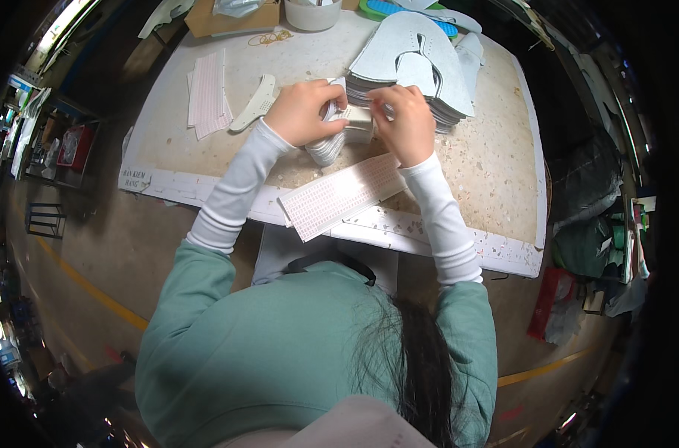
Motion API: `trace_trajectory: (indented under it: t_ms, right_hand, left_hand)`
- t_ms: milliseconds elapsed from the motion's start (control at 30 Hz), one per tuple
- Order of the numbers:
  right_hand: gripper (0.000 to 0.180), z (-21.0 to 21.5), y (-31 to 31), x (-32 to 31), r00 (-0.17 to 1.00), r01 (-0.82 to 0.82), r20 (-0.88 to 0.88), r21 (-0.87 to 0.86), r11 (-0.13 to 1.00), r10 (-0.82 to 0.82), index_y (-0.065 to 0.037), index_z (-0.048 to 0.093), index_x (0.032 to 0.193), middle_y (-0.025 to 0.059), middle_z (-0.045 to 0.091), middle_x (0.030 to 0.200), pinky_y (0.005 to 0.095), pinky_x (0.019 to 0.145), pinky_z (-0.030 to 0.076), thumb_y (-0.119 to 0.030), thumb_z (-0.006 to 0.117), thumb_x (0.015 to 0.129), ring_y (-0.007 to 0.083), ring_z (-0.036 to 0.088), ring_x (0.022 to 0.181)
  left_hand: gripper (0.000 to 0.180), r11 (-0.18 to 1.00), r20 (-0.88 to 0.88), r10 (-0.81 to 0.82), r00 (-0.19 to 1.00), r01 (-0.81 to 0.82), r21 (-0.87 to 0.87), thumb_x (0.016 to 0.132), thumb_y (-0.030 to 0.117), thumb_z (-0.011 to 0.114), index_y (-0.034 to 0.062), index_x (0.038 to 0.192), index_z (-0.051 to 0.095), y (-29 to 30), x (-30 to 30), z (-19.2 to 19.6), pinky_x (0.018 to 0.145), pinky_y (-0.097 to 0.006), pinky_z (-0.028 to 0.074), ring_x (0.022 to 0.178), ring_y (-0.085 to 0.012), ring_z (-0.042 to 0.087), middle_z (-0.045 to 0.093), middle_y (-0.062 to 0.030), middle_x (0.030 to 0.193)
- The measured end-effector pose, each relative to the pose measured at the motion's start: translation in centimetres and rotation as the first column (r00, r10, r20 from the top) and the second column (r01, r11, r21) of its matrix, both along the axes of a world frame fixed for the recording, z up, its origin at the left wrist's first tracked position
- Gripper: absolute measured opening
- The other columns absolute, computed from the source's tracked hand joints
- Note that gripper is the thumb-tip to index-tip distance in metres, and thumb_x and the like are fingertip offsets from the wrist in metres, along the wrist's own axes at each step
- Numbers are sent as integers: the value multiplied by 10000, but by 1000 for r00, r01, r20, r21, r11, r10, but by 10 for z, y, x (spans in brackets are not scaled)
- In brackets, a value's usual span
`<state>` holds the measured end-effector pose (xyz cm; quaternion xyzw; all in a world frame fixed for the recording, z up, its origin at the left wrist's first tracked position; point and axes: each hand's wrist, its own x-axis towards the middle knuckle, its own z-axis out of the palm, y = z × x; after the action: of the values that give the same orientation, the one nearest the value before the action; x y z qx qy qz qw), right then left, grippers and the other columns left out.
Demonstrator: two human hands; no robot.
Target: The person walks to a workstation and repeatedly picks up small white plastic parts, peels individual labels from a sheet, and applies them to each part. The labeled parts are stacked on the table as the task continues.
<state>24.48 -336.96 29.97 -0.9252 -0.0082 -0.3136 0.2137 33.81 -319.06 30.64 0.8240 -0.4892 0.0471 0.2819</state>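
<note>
My left hand (302, 113) curls around a stack of white cut pieces (326, 151), its thumb and fingers at the upper end. The stack's layered edges show below the hand. Just right of it my right hand (405, 125) is closed in a pinch; whatever lies between its fingertips is too small to make out. A pale block-like part (358, 119) sits between the two hands. Nearer to me, sheets of small printed labels (343, 196) lie at a slant, partly under my right wrist. One loose curved piece with small holes (257, 103) rests left of my left hand.
Behind my right hand rises a tall stack of light grey shoe-upper pieces (384, 45). More label sheets (209, 89) lie at left on the worn table (496, 187). A cardboard box (227, 19), rubber bands (271, 37) and a white tub (313, 15) are at the back.
</note>
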Motion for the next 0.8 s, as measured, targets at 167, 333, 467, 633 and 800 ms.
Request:
trace_trajectory:
  t_ms: [167, 333, 467, 633, 800]
  right_hand:
    - [233, 2, 2, -2, 985, -126, -73, 295, 947, 154, -118, 592, 967, 26, 692, 783, 385, 696, 504, -91, 692, 758, 236, 628, 770]
    - [246, -6, 15, -1, 997, -26, -73, -134, 991, 16, -164, 566, 944, -34, 674, 773, 340, 610, 510, -117, 710, 749, 182, 634, 766]
    - [187, -3, 8, 2, 998, 59, -8, -94, 994, -60, -152, 588, 892, -19, 663, 750, 340, 601, 510, -97, 695, 749, 188, 632, 773]
    - [169, 0, -7, 3, 998, 29, 45, 108, 994, -34, -137, 607, 876, -3, 684, 769, 355, 636, 516, -89, 690, 737, 202, 633, 785]
    - [185, -14, 7, 0, 992, -104, -50, 164, 981, 114, -127, 608, 899, -10, 694, 776, 349, 669, 509, -87, 695, 741, 206, 632, 847]
  left_hand:
    - [193, 982, -15, 16, 1000, -19, -188, 775, 149, 679, 146, 962, 633, -5, 2, -5, 619, -354, 520, 710, -251, 646, 663, -47, 872]
    - [202, 999, 94, 43, 995, -41, -27, 765, 175, 695, 156, 959, 641, -3, -2, -7, 622, -350, 521, 735, -252, 651, 668, -40, 855]
    - [214, 1000, 114, 26, 993, -27, 1, 756, 201, 709, 161, 955, 644, -1, -3, -4, 621, -345, 521, 737, -246, 649, 659, -41, 824]
    - [213, 990, -50, 27, 998, -34, -134, 762, 199, 704, 173, 964, 643, -1, 1, -3, 621, -347, 521, 733, -246, 650, 638, -44, 798]
    - [247, 998, 69, 51, 996, -48, -43, 734, 247, 733, 199, 950, 622, -2, -4, -4, 647, -379, 522, 742, -261, 651, 625, -54, 784]
